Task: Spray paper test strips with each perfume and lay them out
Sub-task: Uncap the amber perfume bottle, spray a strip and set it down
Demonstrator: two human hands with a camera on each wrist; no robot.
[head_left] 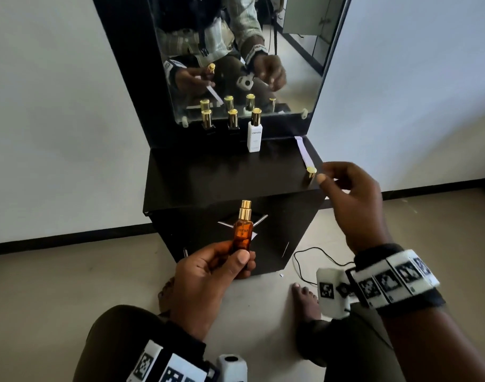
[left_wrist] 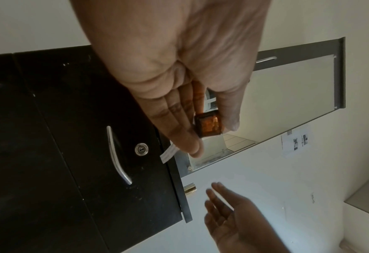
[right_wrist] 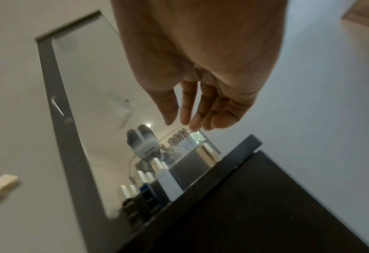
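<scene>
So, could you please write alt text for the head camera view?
A left hand holds an uncapped amber glass perfume bottle before a black mirrored cabinet. The open right hand hovers beside a loose gold cap and a white paper strip.

A low black desk (head_left: 208, 183) stood against a plain white wall (head_left: 56, 106), its glossy top catching a dull sheen. A dark upright back panel rose from its rear edge and carried a frameless mirror (head_left: 290, 64) held by small clips at the lower corners. The mirror reflected pale floor and a grey cupboard door. Below the top, a black cabinet door (left_wrist: 81, 137) bore a curved chrome handle (left_wrist: 117, 155) and a round keyhole lock (left_wrist: 141, 149) beside it. The floor (head_left: 56, 285) was pale beige, met by a black skirting strip along the wall. A thin black cable (head_left: 307, 260) looped on the floor beside the cabinet. Light was soft and even.
</scene>
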